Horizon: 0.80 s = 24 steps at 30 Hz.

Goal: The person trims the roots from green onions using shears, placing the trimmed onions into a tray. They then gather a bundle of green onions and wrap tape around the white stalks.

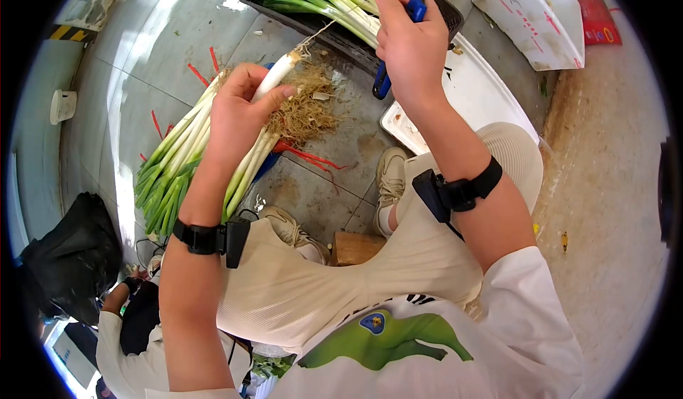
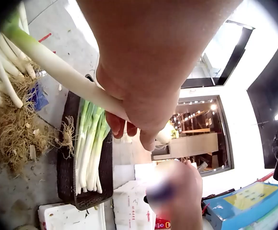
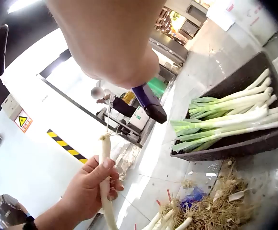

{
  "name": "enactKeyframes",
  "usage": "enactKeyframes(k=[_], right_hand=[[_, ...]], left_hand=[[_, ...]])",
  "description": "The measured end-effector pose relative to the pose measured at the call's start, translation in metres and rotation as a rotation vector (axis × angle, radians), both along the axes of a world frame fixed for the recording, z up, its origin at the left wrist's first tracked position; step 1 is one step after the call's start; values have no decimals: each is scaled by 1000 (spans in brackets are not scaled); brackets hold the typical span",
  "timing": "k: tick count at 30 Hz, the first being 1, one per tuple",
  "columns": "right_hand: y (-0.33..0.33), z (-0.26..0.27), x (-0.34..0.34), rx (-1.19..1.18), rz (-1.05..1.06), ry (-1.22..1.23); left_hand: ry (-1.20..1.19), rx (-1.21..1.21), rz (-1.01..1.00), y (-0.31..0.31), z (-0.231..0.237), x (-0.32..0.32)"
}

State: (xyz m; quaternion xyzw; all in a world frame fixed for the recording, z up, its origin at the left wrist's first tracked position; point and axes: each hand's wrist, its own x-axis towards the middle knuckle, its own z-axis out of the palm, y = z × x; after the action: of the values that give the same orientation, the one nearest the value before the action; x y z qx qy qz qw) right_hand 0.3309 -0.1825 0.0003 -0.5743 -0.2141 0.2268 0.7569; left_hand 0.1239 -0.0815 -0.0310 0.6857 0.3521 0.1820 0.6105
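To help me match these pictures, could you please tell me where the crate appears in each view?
Head: the crate is at the top, right of centre.
Left wrist: the crate is low, left of centre.
Right wrist: the crate is at the right.
Shared landmark: the tangled roots on the floor beside it.

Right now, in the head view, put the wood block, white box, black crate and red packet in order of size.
1. Black crate
2. White box
3. Wood block and red packet: they look alike, so I can't rank them.
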Motion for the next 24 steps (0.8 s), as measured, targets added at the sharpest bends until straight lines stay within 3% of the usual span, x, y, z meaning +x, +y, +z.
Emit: enactKeyframes(k=[6, 8, 15, 21, 24], right_hand=[[1, -14, -2, -204, 40, -102], [0, -19, -2, -242, 88, -267], [0, -31, -17, -370, 321, -235], [-2, -5, -21, -398, 484, -180], [-2, -7, -24, -318, 513, -187]], left_hand=[[94, 58, 13, 2, 1, 1], [95, 42, 51, 3, 2, 1], [3, -25, 9, 7, 1, 1], [31, 155, -4, 9, 8, -1], [-119, 129, 125, 3, 15, 4]])
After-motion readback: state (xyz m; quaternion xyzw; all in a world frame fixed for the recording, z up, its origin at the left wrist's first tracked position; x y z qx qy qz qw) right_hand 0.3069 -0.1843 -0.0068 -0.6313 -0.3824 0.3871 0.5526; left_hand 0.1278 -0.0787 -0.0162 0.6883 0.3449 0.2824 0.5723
